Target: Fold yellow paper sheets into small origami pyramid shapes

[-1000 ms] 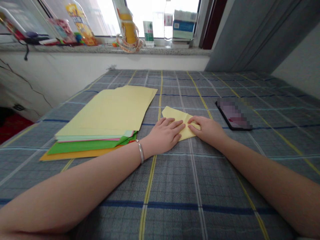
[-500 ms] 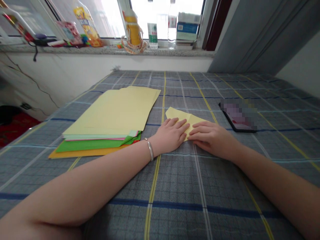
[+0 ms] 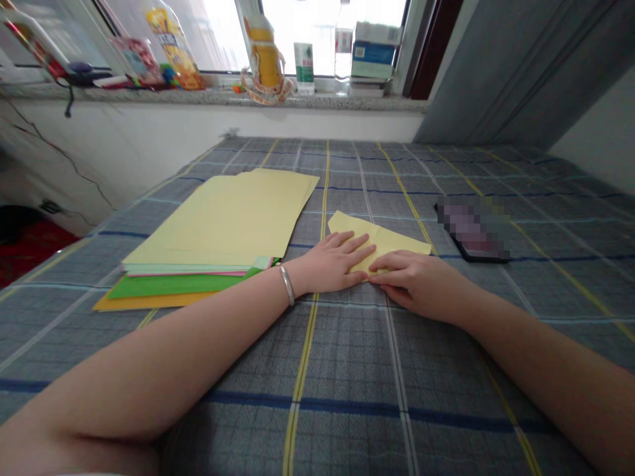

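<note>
A folded piece of yellow paper lies on the checked cloth, its far edge slanting down to a point at the right. Spread flat over its left part is my left hand, fingers apart, with a silver bangle at the wrist. My right hand is at the paper's near edge, its fingers bent together and its thumb tucked below them, pinching the near corner. The two hands almost meet there and hide much of the paper's near side.
A stack of coloured sheets, yellow on top, lies to the left. A phone with a blurred screen rests at the right. Bottles, a tube and boxes stand on the windowsill beyond the cloth.
My right hand has come off the paper's right part, which now shows, and moved down to the near corner. My left hand stays flat on the paper. The view shifted slightly.
</note>
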`<state>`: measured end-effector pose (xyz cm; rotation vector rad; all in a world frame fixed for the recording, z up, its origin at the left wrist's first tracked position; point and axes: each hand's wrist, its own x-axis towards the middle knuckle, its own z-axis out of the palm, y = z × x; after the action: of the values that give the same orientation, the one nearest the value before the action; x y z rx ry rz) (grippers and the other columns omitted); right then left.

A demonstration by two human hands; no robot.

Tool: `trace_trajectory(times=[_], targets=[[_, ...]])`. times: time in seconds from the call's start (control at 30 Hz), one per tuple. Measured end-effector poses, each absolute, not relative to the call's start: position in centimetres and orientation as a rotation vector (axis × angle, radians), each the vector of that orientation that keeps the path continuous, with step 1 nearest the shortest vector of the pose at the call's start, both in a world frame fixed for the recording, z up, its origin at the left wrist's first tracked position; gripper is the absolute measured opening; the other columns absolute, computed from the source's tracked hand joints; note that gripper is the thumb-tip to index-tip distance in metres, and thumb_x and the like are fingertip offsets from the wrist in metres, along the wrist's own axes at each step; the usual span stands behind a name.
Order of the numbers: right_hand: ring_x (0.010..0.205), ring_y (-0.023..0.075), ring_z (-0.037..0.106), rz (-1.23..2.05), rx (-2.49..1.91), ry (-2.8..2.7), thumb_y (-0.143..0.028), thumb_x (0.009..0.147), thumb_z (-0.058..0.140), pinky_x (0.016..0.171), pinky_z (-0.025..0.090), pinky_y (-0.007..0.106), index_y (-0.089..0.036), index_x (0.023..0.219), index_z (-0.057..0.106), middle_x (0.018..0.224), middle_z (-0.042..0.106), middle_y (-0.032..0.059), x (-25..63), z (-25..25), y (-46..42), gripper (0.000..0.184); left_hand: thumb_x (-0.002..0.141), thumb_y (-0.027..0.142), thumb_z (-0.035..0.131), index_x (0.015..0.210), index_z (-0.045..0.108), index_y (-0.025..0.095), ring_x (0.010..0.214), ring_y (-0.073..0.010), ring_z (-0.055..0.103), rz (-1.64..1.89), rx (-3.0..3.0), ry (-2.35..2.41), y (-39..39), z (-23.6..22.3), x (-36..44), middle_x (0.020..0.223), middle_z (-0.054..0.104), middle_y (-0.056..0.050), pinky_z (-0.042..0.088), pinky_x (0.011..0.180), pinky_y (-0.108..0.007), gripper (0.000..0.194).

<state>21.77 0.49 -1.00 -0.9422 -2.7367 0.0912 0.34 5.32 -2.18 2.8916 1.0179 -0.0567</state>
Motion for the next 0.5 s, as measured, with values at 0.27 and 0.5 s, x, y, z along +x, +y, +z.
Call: trace_trajectory(times=[0.27, 0.5], targets=[[0.108, 0.0220, 0.063, -0.006, -1.176, -2.752, -0.024, 0.089, 0.048, 0.095, 0.047, 0.036, -0.020, 0.095, 0.073, 0.116, 0.070, 0.0063, 21.54, -0.39, 0.13, 0.026, 0.096, 0.053, 0.038, 0.152, 0.017, 0.023, 0.147, -0.0303, 0.007, -0.129, 2.804, 1.012, 5.51, -1.62, 0.15, 0.159, 0.010, -0.009, 0.010, 0.117, -0.048, 0.067], [0.096, 0.0243, 0.067, -0.140, -1.518, -2.685, -0.032, 0.090, 0.046, 0.079, 0.051, 0.037, -0.018, 0.092, 0.073, 0.107, 0.072, 0.0086, 21.73, -0.09, 0.03, 0.031, 0.094, 0.051, 0.043, 0.153, 0.011, 0.025, 0.145, -0.0365, -0.002, -0.130, 2.693, 1.173, 4.57, -1.13, 0.21, 0.159, 0.007, -0.011, 0.007, 0.116, -0.056, 0.072]])
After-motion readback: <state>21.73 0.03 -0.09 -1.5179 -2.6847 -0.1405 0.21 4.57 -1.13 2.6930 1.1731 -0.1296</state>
